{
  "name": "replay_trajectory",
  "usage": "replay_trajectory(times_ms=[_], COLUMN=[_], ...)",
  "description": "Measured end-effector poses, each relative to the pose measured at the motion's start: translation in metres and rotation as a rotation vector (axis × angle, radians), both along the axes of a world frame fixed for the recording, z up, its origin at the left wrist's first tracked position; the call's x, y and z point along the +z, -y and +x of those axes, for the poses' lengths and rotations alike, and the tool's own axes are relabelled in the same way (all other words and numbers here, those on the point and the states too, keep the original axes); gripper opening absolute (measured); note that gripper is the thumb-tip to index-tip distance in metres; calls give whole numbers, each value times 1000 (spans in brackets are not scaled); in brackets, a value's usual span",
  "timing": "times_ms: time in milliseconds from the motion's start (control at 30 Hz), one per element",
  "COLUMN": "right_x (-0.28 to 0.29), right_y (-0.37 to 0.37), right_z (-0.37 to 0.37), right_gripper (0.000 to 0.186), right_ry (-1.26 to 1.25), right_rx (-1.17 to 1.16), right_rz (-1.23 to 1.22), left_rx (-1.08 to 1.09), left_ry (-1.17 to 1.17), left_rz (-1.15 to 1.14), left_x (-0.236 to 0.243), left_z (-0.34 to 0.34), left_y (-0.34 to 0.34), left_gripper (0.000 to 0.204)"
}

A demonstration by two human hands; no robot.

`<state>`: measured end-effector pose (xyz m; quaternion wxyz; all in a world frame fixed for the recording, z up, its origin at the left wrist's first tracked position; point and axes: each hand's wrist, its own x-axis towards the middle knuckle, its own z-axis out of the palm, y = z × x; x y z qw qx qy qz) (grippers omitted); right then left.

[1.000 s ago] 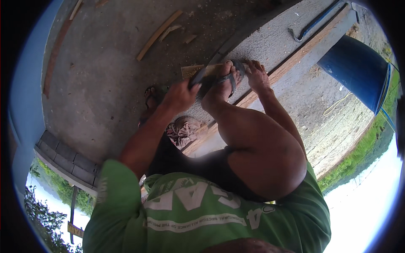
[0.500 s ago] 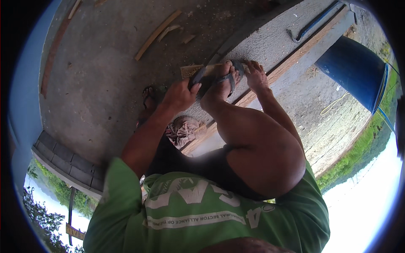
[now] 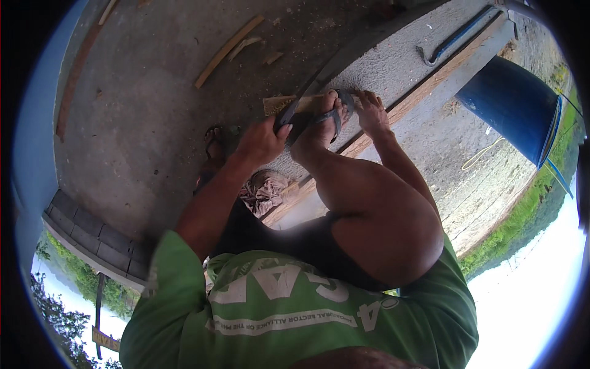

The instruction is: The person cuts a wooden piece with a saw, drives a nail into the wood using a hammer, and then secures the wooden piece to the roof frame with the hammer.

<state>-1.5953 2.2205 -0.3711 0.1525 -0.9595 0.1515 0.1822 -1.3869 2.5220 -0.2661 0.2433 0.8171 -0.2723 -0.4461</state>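
The grey concrete ledge (image 3: 393,67) carries a long reddish timber plank (image 3: 430,92) along its edge. On it lies a short pale wooden board (image 3: 283,103), pinned under a foot in a dark sandal (image 3: 332,117). The left hand (image 3: 261,141) has its fingers clamped on a long dark blade's handle (image 3: 284,120) (likely mid-cut), so steady pressure comes next. The right hand (image 3: 372,114) presses fingers spread beside the board.

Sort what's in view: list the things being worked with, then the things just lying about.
In use:
left hand gripping the saw handle
right hand on the wood piece
sandalled foot pinning that piece

Lying about:
blue barrel
crowbar
wood strip
crumpled rag
long plank
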Motion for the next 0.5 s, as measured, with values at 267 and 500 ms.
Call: replay_trajectory(times_ms=[267, 500], right_x=[30, 9], right_y=[6, -4], right_z=[-15, 10], right_gripper=[50, 46], right_ry=[-139, -25], right_rx=[-232, 45], right_rz=[51, -11], left_rx=[-73, 33], left_ry=[-133, -118], left_rz=[272, 78], left_x=[176, 13], left_z=[-9, 10], left_y=[-173, -4], left_gripper=[59, 41])
